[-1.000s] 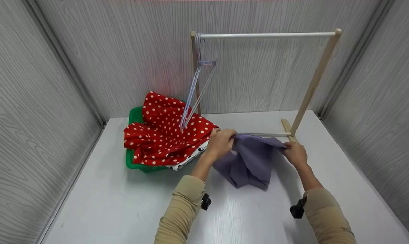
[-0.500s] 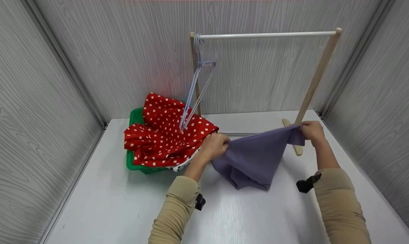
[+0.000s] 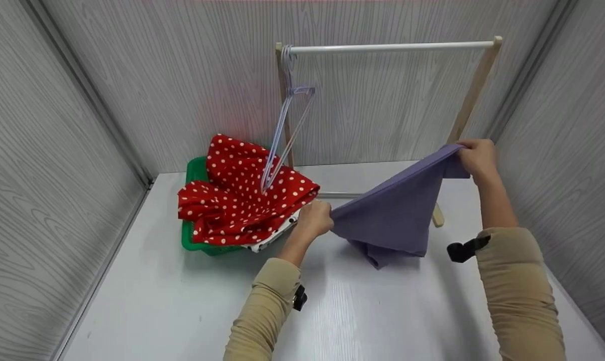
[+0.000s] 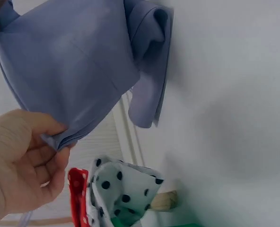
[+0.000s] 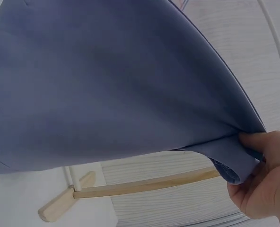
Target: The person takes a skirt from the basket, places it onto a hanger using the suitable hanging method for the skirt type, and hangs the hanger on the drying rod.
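A purple cloth garment [image 3: 397, 215] stretches between my two hands in front of the rack, its lower folds hanging close over the table. My left hand [image 3: 316, 219] pinches one corner between thumb and fingers, right beside the basket; the left wrist view shows the layered edge in that pinch. Higher up and to the right, my right hand [image 3: 479, 158] grips the opposite upper edge, and a short flap of cloth [image 5: 230, 158] hangs from it in the right wrist view. Whether the cloth is a shirt or another piece cannot be made out.
A green basket [image 3: 194, 245] at left holds a red polka-dot cloth [image 3: 242, 190] and a white cloth with black dots [image 4: 126, 189]. Several thin hangers [image 3: 284, 120] hang at the left end of the rack's white rail [image 3: 392, 47]. The rack's wooden foot [image 3: 437, 215] stands behind the garment.
My right hand has risen and moved right, drawing the purple garment out taut into a slanted span. The left hand has shifted slightly left and down, still pinching its corner.
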